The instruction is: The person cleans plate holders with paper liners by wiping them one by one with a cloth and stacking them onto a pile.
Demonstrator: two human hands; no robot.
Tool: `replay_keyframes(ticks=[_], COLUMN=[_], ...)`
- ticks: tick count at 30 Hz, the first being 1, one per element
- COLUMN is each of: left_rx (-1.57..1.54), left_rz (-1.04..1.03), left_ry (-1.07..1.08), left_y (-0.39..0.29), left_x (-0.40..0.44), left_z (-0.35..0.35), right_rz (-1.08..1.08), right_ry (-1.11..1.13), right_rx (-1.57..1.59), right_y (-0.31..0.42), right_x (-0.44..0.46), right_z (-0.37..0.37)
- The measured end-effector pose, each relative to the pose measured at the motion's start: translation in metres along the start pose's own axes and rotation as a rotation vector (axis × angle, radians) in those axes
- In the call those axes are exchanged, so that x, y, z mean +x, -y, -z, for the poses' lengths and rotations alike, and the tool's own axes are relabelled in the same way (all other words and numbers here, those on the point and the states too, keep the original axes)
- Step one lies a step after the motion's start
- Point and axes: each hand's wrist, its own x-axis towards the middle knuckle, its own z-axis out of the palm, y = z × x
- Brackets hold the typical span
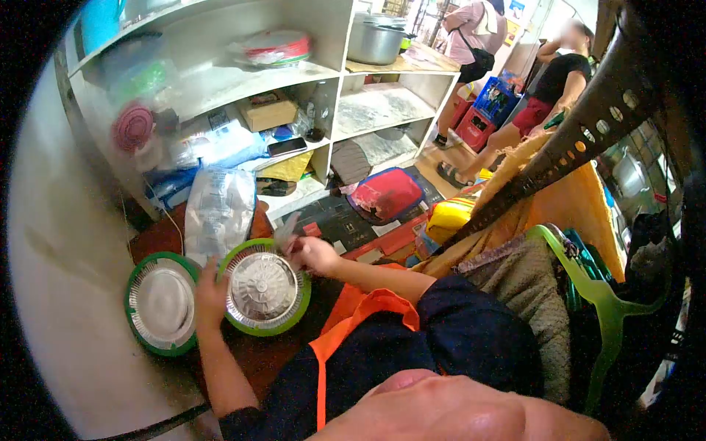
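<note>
A round silver foil pan [262, 289] sits inside a bright green plastic bowl [298, 312] in front of me. My left hand [211, 292] is at that bowl's left edge, its fingers stretched out and slightly blurred. At the upper right rim my right hand [315, 256] is closed, pinching a pale, blurred strip [284, 231] whose kind I cannot make out. To the left, a darker green bowl [132, 312] carries another foil disc [163, 298]. Behind the bowls lies a silver-white plastic packet [219, 209].
White shelving [213, 84] stands ahead, bearing a phone [287, 147], a cardboard box [267, 110] and a metal pot [375, 40]. A green hanger [599, 294] and a brown towel [515, 294] are at my right. Two people stand at the back right near crates [476, 131].
</note>
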Motion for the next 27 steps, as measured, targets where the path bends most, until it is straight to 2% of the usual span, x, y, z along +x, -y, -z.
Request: replay_keyframes(ticks=[2,4,5,6,7,9,11,12,13,14,16,17,18,20,22,24,25,27], left_rx=[-0.015,0.291,0.290,0.241,0.192,0.107,0.025,-0.126,-0.276,-0.429,-0.739,-1.114,-1.109,-0.932,-0.840,-0.206,-0.055,-0.003], left_rz=[-0.057,0.210,0.202,0.342,0.481,0.433,0.399,0.469,0.536,0.597,0.707,0.823,0.821,0.815,0.804,0.583,0.523,0.464], left_ry=[0.073,0.082,0.078,0.164,0.249,0.207,0.167,0.173,0.174,0.170,0.161,0.120,0.115,0.193,0.237,0.173,0.135,0.124], left_y=[0.026,0.080,0.082,0.085,0.089,0.104,0.133,0.156,0.181,0.203,0.225,0.190,0.187,0.191,0.188,0.176,0.171,0.156], left_x=[0.020,0.049,0.053,0.055,0.056,0.058,0.055,0.054,0.055,0.058,0.066,0.062,0.063,0.058,0.059,0.055,0.053,0.050], left_z=[-0.045,-0.084,-0.086,-0.089,-0.089,-0.094,-0.110,-0.125,-0.139,-0.152,-0.160,-0.151,-0.145,-0.144,-0.144,-0.132,-0.129,-0.122], right_rz=[-0.224,0.641,0.571,0.503,0.506,0.673,0.372,0.230,0.240,0.232,0.341,0.328,0.453,0.571,0.596,0.646,0.672,0.655], right_ry=[0.716,0.732,0.716,0.695,0.689,0.617,0.509,0.497,0.496,0.590,0.502,0.816,0.711,0.816,0.833,0.870,0.892,0.909], right_rx=[-1.007,-0.944,-0.796,-0.648,-0.654,-0.923,-1.023,-1.092,-1.083,-1.062,-1.022,-1.125,-1.058,-0.888,-0.854,-0.779,-0.740,-0.763], right_y=[0.043,0.045,0.032,0.031,0.025,0.018,0.004,0.008,0.025,0.054,0.054,0.095,0.034,0.027,0.019,0.013,0.013,0.040], right_x=[0.014,-0.026,-0.047,-0.054,-0.047,-0.026,0.011,0.028,0.037,0.046,0.049,0.048,0.029,0.002,-0.017,-0.037,-0.043,-0.022], right_z=[-0.028,-0.046,-0.059,-0.063,-0.061,-0.051,-0.048,-0.052,-0.060,-0.068,-0.103,-0.107,-0.144,-0.147,-0.116,-0.074,-0.056,-0.017])
